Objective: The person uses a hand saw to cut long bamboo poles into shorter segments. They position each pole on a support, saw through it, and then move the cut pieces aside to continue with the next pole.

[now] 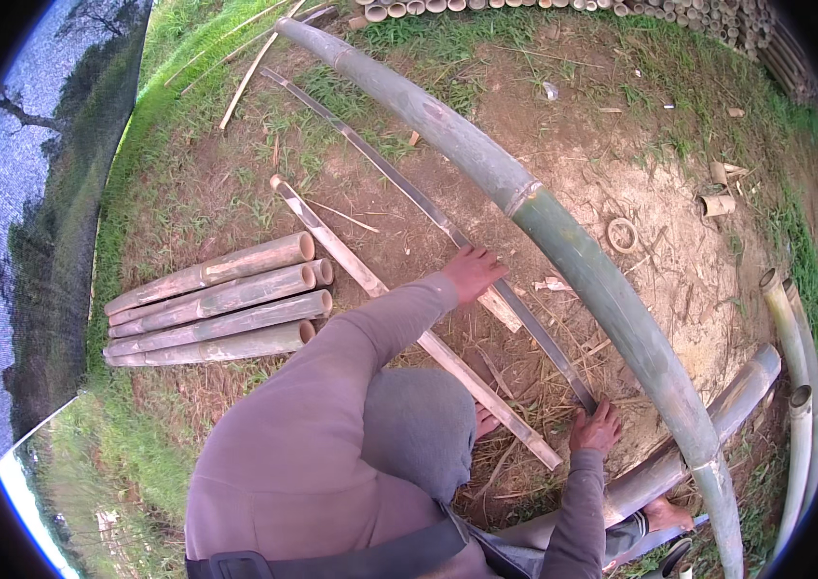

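A long, dark grey split bamboo strip (391, 176) lies slanting from the far left to close in front of me. My left hand (473, 274) is closed over it about midway along. At the strip's near end, my right hand (597, 430) has its fingers closed round the tip; part of that grip is hidden. Left of the strip and roughly parallel to it is a paler split bamboo length (452, 359), passing beneath my left forearm. A thick green-grey bamboo pole (578, 261) arches along the right side, apart from both hands.
Several cut bamboo tubes (216, 301) are stacked at the left. Another thick pole (655, 475) lies under the big one at lower right, beside a bare foot (668, 514). Upright poles (799, 444) stand at the right edge. A bamboo ring (622, 234) rests on the sawdust-strewn ground.
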`<state>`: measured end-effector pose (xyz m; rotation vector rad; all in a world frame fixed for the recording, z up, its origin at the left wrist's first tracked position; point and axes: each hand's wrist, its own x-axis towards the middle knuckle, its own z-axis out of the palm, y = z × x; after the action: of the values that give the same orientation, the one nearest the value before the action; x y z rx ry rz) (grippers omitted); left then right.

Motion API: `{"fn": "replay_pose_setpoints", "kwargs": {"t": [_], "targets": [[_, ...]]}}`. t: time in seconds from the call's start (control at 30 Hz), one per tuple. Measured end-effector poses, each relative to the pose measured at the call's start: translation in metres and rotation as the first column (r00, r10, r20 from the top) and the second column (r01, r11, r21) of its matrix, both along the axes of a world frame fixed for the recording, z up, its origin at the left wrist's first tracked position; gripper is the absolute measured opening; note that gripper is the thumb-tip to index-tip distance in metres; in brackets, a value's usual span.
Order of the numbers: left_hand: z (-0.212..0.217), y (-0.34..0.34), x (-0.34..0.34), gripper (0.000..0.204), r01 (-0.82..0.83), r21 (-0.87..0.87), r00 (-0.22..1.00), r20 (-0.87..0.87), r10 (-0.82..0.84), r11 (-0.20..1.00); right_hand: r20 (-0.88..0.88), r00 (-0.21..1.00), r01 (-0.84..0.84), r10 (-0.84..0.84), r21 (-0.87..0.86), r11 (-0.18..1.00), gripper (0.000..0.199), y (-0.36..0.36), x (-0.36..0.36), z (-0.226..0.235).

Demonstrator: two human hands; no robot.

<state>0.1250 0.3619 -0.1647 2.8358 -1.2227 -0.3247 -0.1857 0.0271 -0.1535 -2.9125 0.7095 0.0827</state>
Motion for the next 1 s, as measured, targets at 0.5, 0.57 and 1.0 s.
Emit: {"fn": "replay_pose_setpoints", "kwargs": {"t": [0.5, 0.57, 1.0], "targets": [[0.109, 0.051, -0.016, 0.027, 0.273, -0.368, 0.911, 0.395, -0.116, 0.889, 0.233, 0.938, -0.310, 0.256, 0.236, 0.921, 0.045, 0.019, -0.032, 0.074], [0.128, 0.051, -0.008, 0.019, 0.285, -0.410, 0.877, 0.477, -0.063, 0.866, 0.328, 0.903, -0.345, 0.277, 0.170, 0.923, 0.047, 0.023, -0.021, 0.089], [0.160, 0.026, 0.031, 0.023, 0.327, -0.479, 0.813, 0.582, 0.015, 0.815, 0.441, 0.868, -0.301, 0.229, 0.100, 0.948, 0.045, 0.018, 0.013, 0.150]]}}
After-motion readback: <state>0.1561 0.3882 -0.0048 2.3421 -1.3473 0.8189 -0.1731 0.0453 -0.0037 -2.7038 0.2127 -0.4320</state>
